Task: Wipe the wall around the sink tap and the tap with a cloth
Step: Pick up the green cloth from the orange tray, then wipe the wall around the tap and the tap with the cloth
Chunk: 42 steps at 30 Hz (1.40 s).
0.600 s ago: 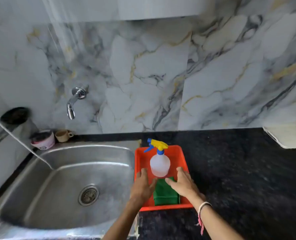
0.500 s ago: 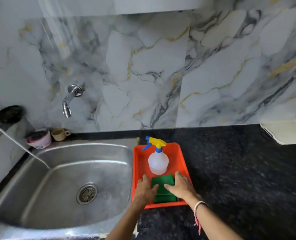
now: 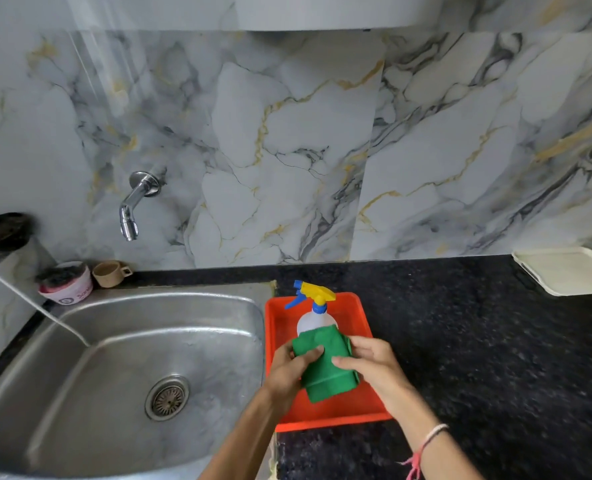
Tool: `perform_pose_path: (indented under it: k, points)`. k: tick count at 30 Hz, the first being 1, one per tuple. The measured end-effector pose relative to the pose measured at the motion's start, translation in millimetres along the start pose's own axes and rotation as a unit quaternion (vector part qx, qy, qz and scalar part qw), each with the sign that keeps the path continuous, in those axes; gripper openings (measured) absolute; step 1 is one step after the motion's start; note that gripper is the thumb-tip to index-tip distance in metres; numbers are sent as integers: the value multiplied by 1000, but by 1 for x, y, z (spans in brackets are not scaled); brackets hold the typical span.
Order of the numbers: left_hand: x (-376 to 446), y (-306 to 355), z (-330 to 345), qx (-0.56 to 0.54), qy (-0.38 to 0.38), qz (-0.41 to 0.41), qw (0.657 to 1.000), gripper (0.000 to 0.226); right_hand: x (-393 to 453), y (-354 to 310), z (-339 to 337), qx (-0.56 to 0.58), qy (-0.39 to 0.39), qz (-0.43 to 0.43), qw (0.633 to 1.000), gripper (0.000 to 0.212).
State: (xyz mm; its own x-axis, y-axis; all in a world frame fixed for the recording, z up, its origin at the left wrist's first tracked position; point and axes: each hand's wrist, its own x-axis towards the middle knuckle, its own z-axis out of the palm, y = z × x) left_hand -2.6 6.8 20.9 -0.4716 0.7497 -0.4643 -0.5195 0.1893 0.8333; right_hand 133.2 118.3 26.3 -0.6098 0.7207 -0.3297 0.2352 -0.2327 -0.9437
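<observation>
Both hands' grip (image 3: 325, 362) on green cloth (image 3: 325, 372) above orange tray (image 3: 322, 415)

one cloth (image 3: 326, 363), one tap (image 3: 136, 199), one spray bottle (image 3: 313, 315) (upright), two hands.

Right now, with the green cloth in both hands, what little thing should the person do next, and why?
Probably carry the cloth up and left toward the tap. Both the left hand and the right hand already have a grip on it above the orange tray, and the tap and the wall around it look untouched, far across the sink.
</observation>
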Motion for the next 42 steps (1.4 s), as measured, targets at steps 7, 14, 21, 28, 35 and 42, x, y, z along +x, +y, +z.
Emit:
perform_pose_path:
  k: [7, 14, 21, 28, 35, 42]
  points:
    - [-36, 113, -4, -16, -55, 152, 987, 50, -13, -108, 46, 181, -107, -94, 973, 72]
    - [-41, 174, -55, 280, 150, 375, 871, 31, 1, -136, 136, 368, -153, 21, 917, 56]
    - [-18, 232, -180, 383, 278, 452, 756, 49, 52, -147, 219, 399, -152, 28, 904, 53]
    - [80, 345, -297, 524, 409, 552, 503, 54, 108, -193, 287, 379, -107, -23, 919, 35]
    - [182, 467, -338, 579, 447, 593, 338, 62, 166, -255, 360, 187, 57, -290, 937, 35]
    - [230, 478, -361, 525, 461, 665, 266, 68, 237, -300, 389, -292, 57, -582, 757, 74]
